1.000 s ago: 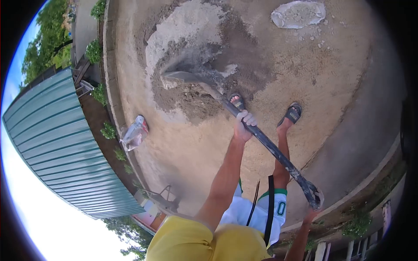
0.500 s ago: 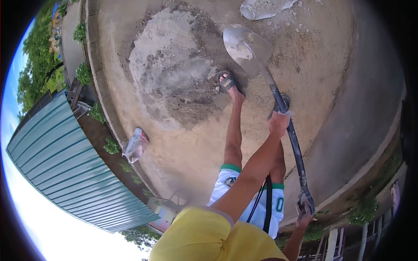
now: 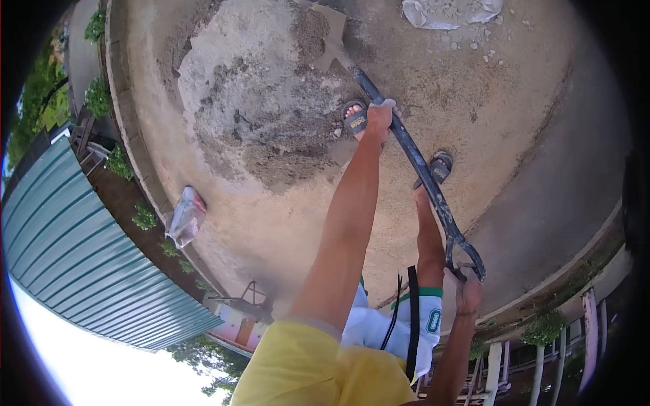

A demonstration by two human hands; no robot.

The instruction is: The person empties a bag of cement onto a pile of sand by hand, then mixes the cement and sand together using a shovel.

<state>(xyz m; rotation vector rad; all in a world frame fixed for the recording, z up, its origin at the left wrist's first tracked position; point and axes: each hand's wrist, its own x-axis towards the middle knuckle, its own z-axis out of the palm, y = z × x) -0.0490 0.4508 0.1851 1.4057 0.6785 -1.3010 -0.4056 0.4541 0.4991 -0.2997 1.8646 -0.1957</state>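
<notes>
A long-handled shovel (image 3: 423,169) runs slantwise across the view, its dark shaft smeared with grey. My left hand (image 3: 381,120) is wrapped around the shaft near the blade end. At the other end, my right hand (image 3: 467,289) is closed on the forked grip. The blade (image 3: 330,32) lies at the upper right part of a grey heap of sandy, powdery mix (image 3: 254,88); blade and mix are hard to tell apart there. My feet, in dark slide sandals (image 3: 355,120), stand beside the heap, either side of the shaft.
A torn white sack (image 3: 423,15) with scattered stone chips lies at the top right. A plastic bag (image 3: 186,216) rests by the low kerb (image 3: 128,115) on the left. Beyond are a green metal roof (image 3: 101,250) and, at lower right, a fence (image 3: 494,372).
The shovel's blade has swung from the bare ground up and left to the heap. Both hands moved with it, the left forward and left, the right upward.
</notes>
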